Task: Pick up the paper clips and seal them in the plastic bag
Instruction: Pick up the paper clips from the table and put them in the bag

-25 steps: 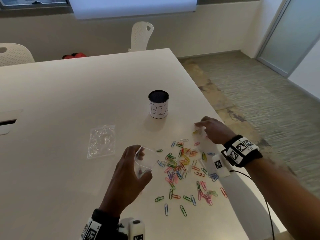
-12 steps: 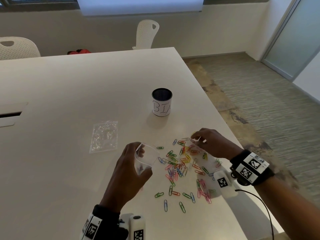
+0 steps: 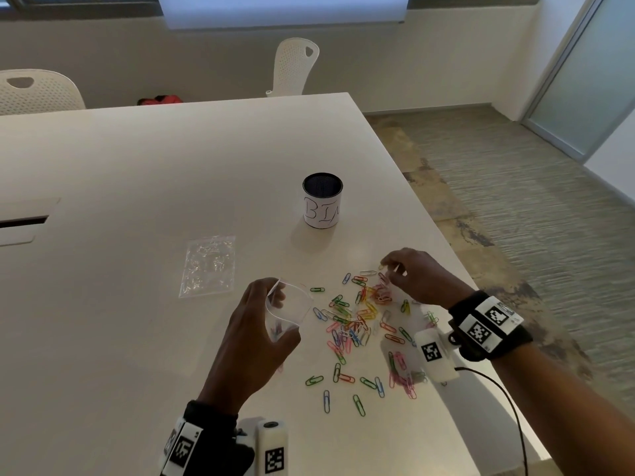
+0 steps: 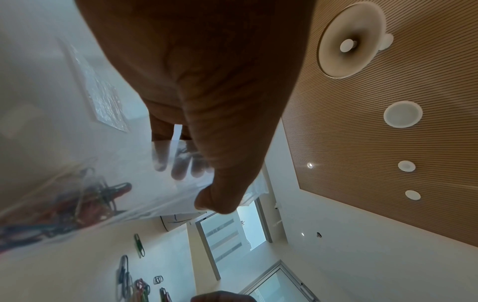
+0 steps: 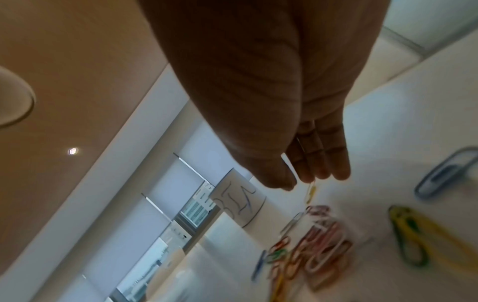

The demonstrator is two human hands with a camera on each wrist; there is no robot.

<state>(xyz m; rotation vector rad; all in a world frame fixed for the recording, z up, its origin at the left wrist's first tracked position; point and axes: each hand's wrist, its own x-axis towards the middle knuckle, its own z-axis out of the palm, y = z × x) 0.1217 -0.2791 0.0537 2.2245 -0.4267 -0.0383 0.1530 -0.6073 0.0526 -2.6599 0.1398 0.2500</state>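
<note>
My left hand (image 3: 283,314) holds a clear plastic bag (image 3: 292,307) upright with its mouth open toward the pile. The left wrist view shows my thumb and fingers pinching the bag (image 4: 145,183), with a few coloured clips (image 4: 98,200) in its bottom. Several coloured paper clips (image 3: 357,321) lie scattered on the white table to the right of the bag. At the pile's far edge, my right hand (image 3: 390,271) pinches one yellow clip. In the right wrist view the yellow clip (image 5: 311,192) hangs from the fingertips of my right hand (image 5: 297,181).
A black cup with a white handwritten label (image 3: 322,201) stands behind the pile. A second clear bag (image 3: 209,266) lies flat to the left. The table's right edge (image 3: 446,235) runs close to my right hand. Two white chairs (image 3: 295,67) stand behind the table.
My right hand has picked the yellow clip off the table at the pile's far edge and drawn slightly back toward the bag. My left hand still holds the bag in place.
</note>
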